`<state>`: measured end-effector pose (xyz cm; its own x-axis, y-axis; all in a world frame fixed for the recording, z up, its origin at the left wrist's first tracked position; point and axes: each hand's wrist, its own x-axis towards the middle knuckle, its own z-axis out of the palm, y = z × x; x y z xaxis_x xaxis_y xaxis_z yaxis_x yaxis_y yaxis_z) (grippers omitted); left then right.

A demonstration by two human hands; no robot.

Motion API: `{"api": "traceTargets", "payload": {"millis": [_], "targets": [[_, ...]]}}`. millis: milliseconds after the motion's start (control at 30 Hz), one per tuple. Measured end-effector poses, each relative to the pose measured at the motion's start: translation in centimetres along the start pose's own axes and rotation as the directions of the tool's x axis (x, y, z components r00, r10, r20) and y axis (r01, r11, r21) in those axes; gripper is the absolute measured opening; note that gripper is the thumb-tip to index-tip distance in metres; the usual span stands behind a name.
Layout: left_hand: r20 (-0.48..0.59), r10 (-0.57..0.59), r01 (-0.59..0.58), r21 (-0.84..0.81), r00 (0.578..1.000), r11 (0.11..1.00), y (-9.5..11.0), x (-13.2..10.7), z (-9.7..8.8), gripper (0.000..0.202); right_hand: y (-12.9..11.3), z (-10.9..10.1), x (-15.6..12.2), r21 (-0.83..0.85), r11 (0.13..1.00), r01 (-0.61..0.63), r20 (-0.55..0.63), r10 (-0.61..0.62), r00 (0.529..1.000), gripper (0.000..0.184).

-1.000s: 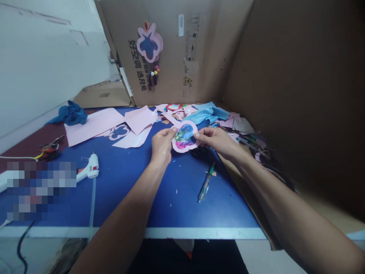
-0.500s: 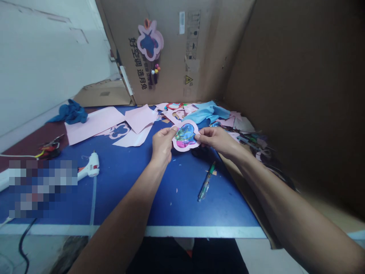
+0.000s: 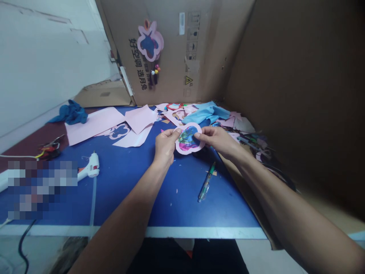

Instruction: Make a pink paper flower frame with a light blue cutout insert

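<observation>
**A:** Looking down from the head camera, what are we holding?

**B:** We have the pink cutout (image 3: 188, 139), a flower-shaped frame with a bright swirl of colour in its middle. It sits between both hands, just above the far middle of the blue table (image 3: 137, 190). Our left hand (image 3: 165, 146) pinches its left edge between thumb and forefinger. Our right hand (image 3: 218, 139) pinches the right edge in the same narrow grip.

**A:** Which step is that, by our reckoning?

**B:** We judge that we are lining up or pressing the coloured middle within the pink rim. Any further handling calls for a light, even pinch, since the paper looks thin enough to crease.

**A:** And the surface around us?

**B:** A pen (image 3: 205, 186) lies near our right forearm and a glue gun (image 3: 88, 169) well to the left. Pink sheets (image 3: 94, 123) and scraps spread across the far side, with a dark blue cloth (image 3: 71, 113) beyond them. A light blue cloth (image 3: 207, 112) lies just behind the cutout.

**A:** The room?

**B:** Cardboard walls (image 3: 299, 95) close us in ahead and on the right. A similar pink piece (image 3: 149, 41) hangs on the far one.
</observation>
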<state>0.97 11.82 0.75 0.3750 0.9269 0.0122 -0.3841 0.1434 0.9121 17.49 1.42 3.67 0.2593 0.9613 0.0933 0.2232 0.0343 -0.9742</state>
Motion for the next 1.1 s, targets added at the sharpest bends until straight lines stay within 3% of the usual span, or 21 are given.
{"api": "traceTargets", "payload": {"millis": [400,633,867,1100], "targets": [[0.147,-0.202,0.204,-0.002,0.968,0.979,2.1,-0.8,-0.1,0.036,0.3,-0.9,0.3,0.053,0.998,-0.022,-0.098,0.028,0.995,0.049],[0.250,-0.245,0.260,-0.032,0.937,0.965,2.2,-0.6,-0.5,0.023,0.7,-1.7,0.6,0.066,0.997,-0.039,-0.151,0.048,0.987,0.049],[0.249,-0.277,0.294,-0.032,0.928,0.955,2.3,-0.7,-0.5,0.009,0.9,-1.9,0.8,0.110,0.993,-0.052,-0.139,0.067,0.988,0.049],[0.242,-0.279,0.286,0.003,0.929,0.958,2.2,-0.9,-0.4,0.013,0.9,-1.7,0.8,0.091,0.995,-0.051,-0.142,0.064,0.988,0.045]]}}
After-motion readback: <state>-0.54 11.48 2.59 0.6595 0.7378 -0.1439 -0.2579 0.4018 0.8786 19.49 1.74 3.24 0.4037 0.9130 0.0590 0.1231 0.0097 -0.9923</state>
